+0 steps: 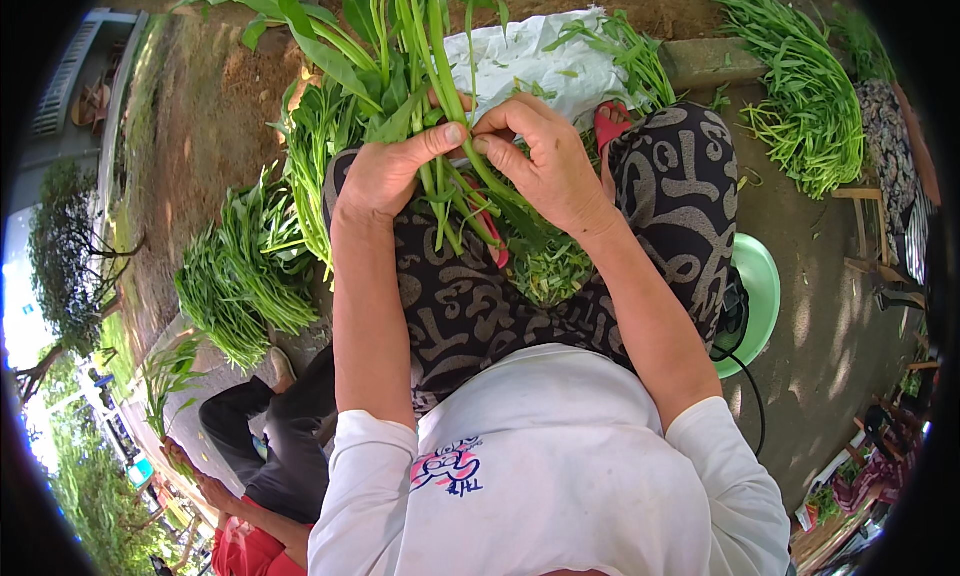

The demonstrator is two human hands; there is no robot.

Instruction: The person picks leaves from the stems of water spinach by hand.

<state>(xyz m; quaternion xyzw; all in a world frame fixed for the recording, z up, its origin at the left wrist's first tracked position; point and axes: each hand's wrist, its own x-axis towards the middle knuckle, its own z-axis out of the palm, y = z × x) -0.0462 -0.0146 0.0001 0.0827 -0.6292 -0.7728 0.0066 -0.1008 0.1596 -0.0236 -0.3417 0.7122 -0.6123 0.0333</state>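
Observation:
My left hand (385, 176) is closed round a bunch of long-stemmed leafy greens (432, 51), held upright above my lap, with the leaves at the top and the cut stems pointing down. Thumb and fingers of my right hand (548, 166) pinch together at one of the stems, close beside the left thumb. Whether a loose bit of leaf sits in that pinch is too small to make out. Below the hands, a pile of torn leaves and trimmings (550, 271) lies between my knees. Past them is a white plastic sheet (520, 61) with scattered bits of green.
Heaps of greens lie at left (245, 276) and far right (800, 86). A green basin (762, 286) holding something dark stands by my right thigh. At lower left, a person in red (262, 541) holds a few stems (165, 386). A wooden stool (865, 211) is at right.

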